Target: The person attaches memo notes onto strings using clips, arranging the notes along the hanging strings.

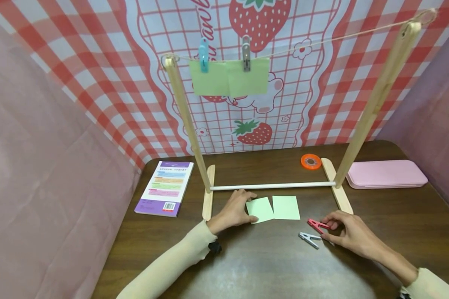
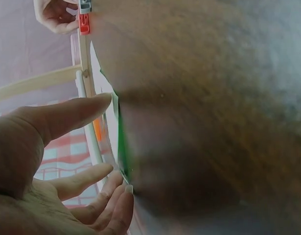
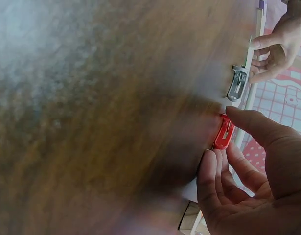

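My left hand (image 1: 233, 211) holds a pale green paper square (image 1: 261, 209) by its edges, thumb at the near side, fingers at the far side. Its green underside shows in the left wrist view, slightly tilted from the table. Just right of it lies a second green square (image 1: 286, 207). My right hand (image 1: 353, 236) grips a red clothespin (image 3: 224, 132) between thumb and fingertips. Beside that lies a grey clothespin (image 1: 304, 236). Above, two green squares (image 1: 211, 85) hang on a string (image 1: 333, 39), under a blue clothespin (image 1: 203, 56) and another grey clothespin (image 1: 246, 56).
Two wooden posts (image 1: 376, 106) carry the string, joined low down by a white rod (image 1: 273, 186) just behind the paper squares. A book (image 1: 164, 189) lies left, an orange ring-shaped spool (image 1: 311, 162) behind the rod, a pink case (image 1: 387, 174) at right.
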The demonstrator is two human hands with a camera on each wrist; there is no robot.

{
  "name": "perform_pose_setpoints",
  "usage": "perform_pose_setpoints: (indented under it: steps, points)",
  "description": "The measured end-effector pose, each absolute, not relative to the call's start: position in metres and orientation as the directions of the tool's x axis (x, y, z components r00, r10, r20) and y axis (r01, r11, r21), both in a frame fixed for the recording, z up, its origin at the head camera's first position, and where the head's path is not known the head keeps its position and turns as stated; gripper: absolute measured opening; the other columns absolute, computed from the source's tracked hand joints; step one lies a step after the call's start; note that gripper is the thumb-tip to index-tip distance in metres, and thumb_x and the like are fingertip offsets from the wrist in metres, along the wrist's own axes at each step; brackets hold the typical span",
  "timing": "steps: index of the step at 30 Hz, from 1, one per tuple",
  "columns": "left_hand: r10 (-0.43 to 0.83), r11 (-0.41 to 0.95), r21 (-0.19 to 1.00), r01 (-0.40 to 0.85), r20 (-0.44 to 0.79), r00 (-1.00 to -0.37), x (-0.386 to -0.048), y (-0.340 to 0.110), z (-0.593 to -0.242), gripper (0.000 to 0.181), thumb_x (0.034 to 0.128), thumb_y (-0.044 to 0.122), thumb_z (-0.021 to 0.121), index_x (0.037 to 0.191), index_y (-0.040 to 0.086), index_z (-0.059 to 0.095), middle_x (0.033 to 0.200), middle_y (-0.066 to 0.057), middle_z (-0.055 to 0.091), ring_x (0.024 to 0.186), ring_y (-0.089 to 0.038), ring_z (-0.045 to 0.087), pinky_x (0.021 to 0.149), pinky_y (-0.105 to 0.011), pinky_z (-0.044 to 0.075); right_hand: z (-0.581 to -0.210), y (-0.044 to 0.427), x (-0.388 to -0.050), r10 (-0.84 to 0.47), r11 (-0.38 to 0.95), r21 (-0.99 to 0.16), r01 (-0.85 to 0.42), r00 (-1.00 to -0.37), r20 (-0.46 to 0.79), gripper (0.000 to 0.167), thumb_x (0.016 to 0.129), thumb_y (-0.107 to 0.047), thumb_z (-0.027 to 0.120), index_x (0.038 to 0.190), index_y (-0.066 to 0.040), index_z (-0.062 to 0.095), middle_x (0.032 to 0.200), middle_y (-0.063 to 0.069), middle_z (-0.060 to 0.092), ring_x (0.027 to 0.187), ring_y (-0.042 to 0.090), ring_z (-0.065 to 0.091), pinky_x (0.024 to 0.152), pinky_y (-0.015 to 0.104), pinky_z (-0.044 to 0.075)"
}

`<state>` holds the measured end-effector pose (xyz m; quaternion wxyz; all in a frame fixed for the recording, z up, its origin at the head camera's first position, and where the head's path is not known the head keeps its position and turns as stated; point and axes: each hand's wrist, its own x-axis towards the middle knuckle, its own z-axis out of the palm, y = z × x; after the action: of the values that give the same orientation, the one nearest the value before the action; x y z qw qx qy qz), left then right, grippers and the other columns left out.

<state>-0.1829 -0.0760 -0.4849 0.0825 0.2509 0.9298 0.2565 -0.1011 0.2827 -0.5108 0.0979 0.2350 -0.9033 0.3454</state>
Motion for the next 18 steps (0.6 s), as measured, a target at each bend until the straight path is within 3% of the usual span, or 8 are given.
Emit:
perform_pose_setpoints:
  steps: [10, 18]
  points:
    - [0.502, 0.740, 0.516, 0.431, 0.002, -0.865, -0.1875, -0.0752, -0.4859, 0.063, 0.0709, 0.025, 0.097, 0.125, 0.004, 0.072, 0.108, -0.012, 0.067, 0.102, -0.024, 0.056, 0.090, -0.029, 0.047, -0.5082, 0.2827, -0.1033, -0.345, 0.668, -0.578, -0.469, -0.883, 0.318, 0.032, 0.069, -0.013, 0.096, 0.091, -0.018, 0.073, 0.079, -0.014, 0.068, 0.073, -0.008, 0.057, 0.061, 0.015, 0.051]
    - [0.467, 0.747, 0.537, 0.393, -0.002, -0.884, -0.1833, -0.0769, -0.4849, 0.064, 0.0708, 0.026, 0.098, 0.125, 0.009, 0.068, 0.112, -0.009, 0.063, 0.104, -0.023, 0.055, 0.089, -0.030, 0.048, -0.5052, 0.2820, -0.1028, -0.306, 0.672, -0.616, -0.411, -0.912, 0.274, 0.027, 0.074, -0.010, 0.093, 0.093, -0.015, 0.074, 0.080, -0.009, 0.074, 0.072, -0.008, 0.061, 0.057, 0.017, 0.053]
